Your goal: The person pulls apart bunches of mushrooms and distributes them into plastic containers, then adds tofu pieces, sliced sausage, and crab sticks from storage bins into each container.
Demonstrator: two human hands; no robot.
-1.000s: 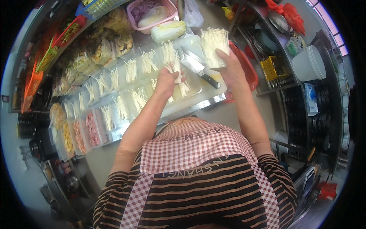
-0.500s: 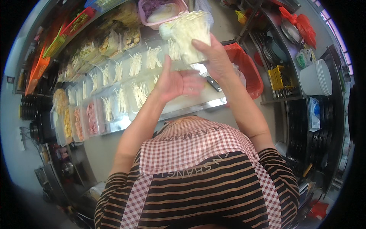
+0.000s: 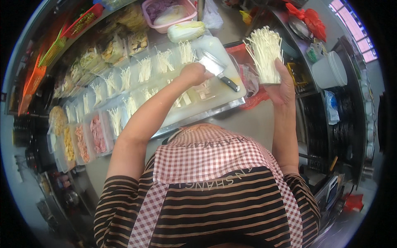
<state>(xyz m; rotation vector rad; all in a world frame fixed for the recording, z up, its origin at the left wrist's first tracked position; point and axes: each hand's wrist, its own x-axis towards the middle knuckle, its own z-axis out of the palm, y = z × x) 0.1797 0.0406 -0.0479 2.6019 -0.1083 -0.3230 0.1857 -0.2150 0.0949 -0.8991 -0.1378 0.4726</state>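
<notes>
In my right hand [image 3: 284, 84], held up to the right of the cutting board [image 3: 223, 53], is a thick bunch of white enoki mushrooms [image 3: 264, 53], upright with the caps on top. My left hand [image 3: 193, 74] is closed over the board, close to the blade of a cleaver [image 3: 230, 83]; whatever it might hold is hidden. The cleaver lies flat, its black handle toward me. Just below my left hand lie some pale enoki pieces [image 3: 202, 90]. Rows of clear containers with small enoki bundles [image 3: 144, 69] stand to the left and behind.
A napa cabbage [image 3: 186, 31] lies at the board's far edge, before a pink basin [image 3: 165, 28]. Tubs of sliced pink meat [image 3: 98, 134] and yellow pieces [image 3: 68, 142] stand at left. A red-lined bin [image 3: 252, 101] is right of the board; shelves hold a white bucket [image 3: 331, 70].
My right hand has carried the enoki bunch rightward, off the board toward the bin side. My left hand, open before, has closed and moved right and farther away, near the cleaver.
</notes>
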